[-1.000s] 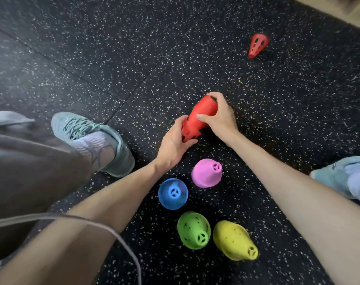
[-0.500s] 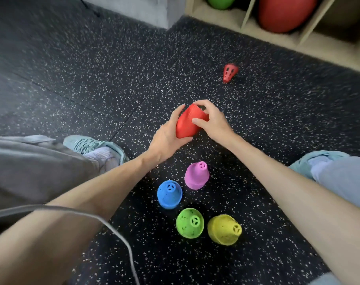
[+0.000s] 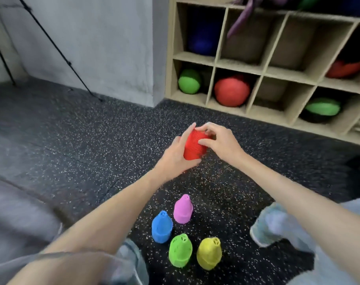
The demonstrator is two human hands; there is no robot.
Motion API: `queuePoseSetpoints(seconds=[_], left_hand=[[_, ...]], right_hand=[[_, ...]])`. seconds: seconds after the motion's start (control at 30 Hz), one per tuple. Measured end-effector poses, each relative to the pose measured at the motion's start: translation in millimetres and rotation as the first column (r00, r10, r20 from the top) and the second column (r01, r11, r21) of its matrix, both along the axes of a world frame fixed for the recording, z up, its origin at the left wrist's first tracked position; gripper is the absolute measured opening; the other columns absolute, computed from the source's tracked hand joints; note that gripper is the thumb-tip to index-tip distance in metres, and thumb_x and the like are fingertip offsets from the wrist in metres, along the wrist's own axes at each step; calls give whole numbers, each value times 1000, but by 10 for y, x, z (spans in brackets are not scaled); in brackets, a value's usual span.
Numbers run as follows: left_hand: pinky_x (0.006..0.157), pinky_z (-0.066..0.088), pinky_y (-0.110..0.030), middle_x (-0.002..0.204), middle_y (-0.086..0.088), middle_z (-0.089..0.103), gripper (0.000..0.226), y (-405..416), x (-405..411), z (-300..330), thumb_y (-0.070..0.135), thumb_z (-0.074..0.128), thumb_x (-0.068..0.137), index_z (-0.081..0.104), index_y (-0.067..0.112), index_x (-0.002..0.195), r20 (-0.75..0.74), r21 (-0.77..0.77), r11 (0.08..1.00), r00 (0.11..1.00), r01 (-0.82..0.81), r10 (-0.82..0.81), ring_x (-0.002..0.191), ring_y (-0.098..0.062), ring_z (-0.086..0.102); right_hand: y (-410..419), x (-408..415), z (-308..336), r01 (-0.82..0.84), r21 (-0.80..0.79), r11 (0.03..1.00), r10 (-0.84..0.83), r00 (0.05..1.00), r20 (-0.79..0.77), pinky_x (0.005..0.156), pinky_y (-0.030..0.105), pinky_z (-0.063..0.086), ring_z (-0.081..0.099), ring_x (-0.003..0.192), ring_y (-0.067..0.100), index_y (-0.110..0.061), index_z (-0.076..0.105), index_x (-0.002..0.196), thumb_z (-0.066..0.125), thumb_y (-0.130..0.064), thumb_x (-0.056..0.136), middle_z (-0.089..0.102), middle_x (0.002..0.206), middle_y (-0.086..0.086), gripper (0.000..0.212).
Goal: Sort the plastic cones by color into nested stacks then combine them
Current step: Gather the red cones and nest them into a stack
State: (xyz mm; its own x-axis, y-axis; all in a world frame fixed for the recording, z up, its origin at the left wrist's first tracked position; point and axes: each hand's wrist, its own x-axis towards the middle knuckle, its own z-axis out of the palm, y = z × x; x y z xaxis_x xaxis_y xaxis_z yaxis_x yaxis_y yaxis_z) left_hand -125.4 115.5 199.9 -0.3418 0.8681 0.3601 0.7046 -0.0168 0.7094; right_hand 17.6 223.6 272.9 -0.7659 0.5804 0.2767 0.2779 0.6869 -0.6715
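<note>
Fingers [image 3: 208, 144] of the right hand [image 3: 221, 141] curl over the top and near side of the red stack [image 3: 193, 148], thumb pressed to its wall; the left hand [image 3: 175, 156] wraps the stack's left side and base, fingertips up along its far edge. Both hands clamp the stack, held above the floor [image 3: 92, 140]; the hands hide its tip.

Nearer the camera than the red stack, four more stacks stand upright on the floor: pink [image 3: 182, 209] closest to it, blue [image 3: 161, 227] just left of and nearer than pink, green [image 3: 180, 250] and yellow [image 3: 208, 253] side by side nearest the camera. All four sit close together, between the forearms.

Right of the pink stack lies a pale blue shoe [image 3: 267, 225], blurred. Beyond the red stack a wooden cubby shelf [image 3: 213, 64] holds balls: green [image 3: 189, 81], red [image 3: 231, 90], another green [image 3: 322, 106]. Left of the shelf are a grey wall [image 3: 103, 48] and thin black tripod legs [image 3: 57, 48].
</note>
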Motion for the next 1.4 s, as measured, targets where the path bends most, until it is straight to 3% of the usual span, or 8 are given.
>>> queuePoseSetpoints(seconds=[0.13,0.23,0.37,0.67,0.87,1.17,1.27,1.4], left_hand=[[92,56,-46,133,4,57,106,273,-70,33,32,83,77,14,57,153,173,120,983,978,-140,118,108,-16,62],[89,58,-43,131,7,59,106,455,-252,-110,31,85,76,15,58,152,214,99,982,967,-160,136,106,-13,63],[89,58,-46,126,3,62,106,746,-591,-393,36,83,75,13,63,150,156,-48,991,979,-126,132,102,-16,65],[89,57,-47,117,-2,63,110,1827,-1206,-1219,44,83,77,4,62,151,74,-244,957,981,-159,182,94,-23,65],[84,58,-39,115,-3,66,111,2301,-1688,-1779,40,84,79,5,54,156,73,-296,931,967,-214,245,87,-20,65],[86,56,-46,112,-8,63,110,2582,-1928,-2177,38,83,80,3,52,156,101,-415,858,922,-302,374,91,-26,63],[83,50,-39,114,-8,61,108,2668,-1737,-2227,37,80,84,2,51,157,173,-397,859,893,-323,416,94,-24,59],[86,52,-40,118,-5,62,110,2711,-1604,-2431,41,81,81,0,57,153,238,-359,899,907,-251,348,98,-24,62]], right_hand=[[118,-349,138,26,41,999,-24,999,-44,87,15,41,63,102,7,-22,74,108,73,-5,86,72,105,-11,28],[304,-581,-6,5,61,998,-3,1000,-19,92,22,43,62,102,7,-20,74,110,71,-4,87,72,106,-10,28],[687,-780,-370,9,-17,1000,-8,999,39,85,19,41,60,98,6,-24,70,116,67,-13,95,66,101,-16,24],[2018,-1373,-1176,19,-3,1000,-18,977,211,90,29,44,61,101,8,-23,73,116,61,-23,101,69,110,-10,19],[2822,-1566,-1904,234,-61,970,-198,915,352,86,24,35,55,105,13,-24,68,124,68,-31,97,65,121,-3,28],[3239,-1756,-2422,263,-61,963,-183,802,569,84,30,42,57,80,14,-27,62,131,66,-33,98,57,137,6,34],[3348,-1959,-2411,185,-8,983,-143,784,604,90,35,45,59,103,24,-28,61,133,65,-33,98,52,136,8,36],[3589,-2113,-2500,179,52,982,-176,799,575,101,44,47,58,110,28,-30,61,134,66,-31,96,49,141,11,39]])
